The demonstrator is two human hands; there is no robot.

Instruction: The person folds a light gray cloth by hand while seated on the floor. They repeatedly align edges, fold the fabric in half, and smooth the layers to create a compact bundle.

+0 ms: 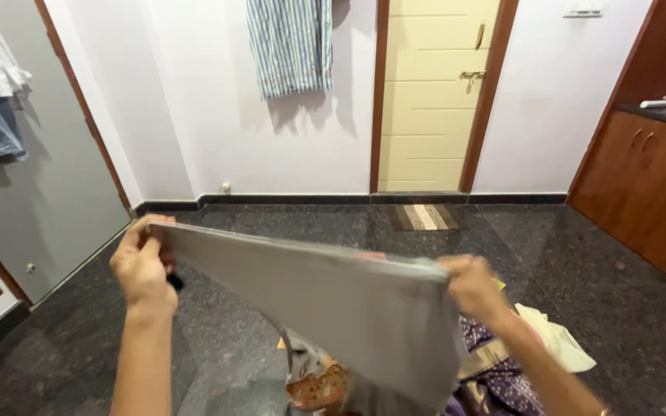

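Both grips pinched: left hand [142, 270] and right hand [472, 285] hold one grey cloth [333, 300] taut by two corners; one clothing heap [502, 362] on floor [55, 354].

Grey cloth [325, 296], stretched taut, held up, lower part hanging

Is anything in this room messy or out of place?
Yes: a heap of clothes lies loose on the dark stone floor below the hands, with a pale piece spread beside it. The left hand and right hand hold a grey cloth stretched between them, sloping down to the right.
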